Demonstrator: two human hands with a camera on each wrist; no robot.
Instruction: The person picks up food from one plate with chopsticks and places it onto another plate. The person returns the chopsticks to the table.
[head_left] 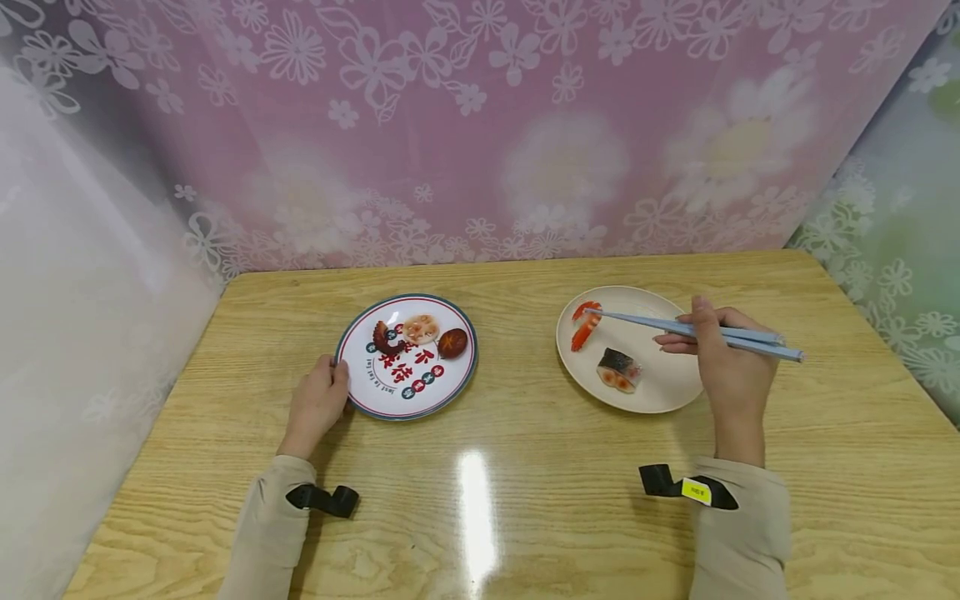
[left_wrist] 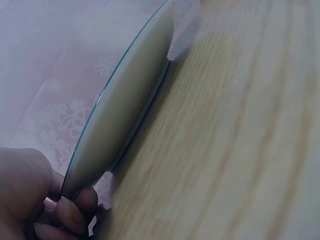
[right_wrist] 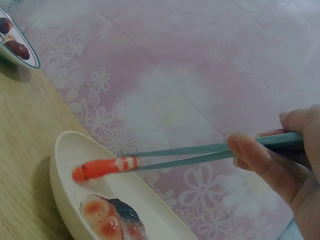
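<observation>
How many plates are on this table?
2: a printed white plate, its edge held by the left hand, and a plain cream plate to its right, under the chopsticks in the right hand.

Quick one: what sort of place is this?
Likely an indoor recording setup rather than a kitchen: pink floral backdrop directly behind a wooden table, plus black wrist straps.
</observation>
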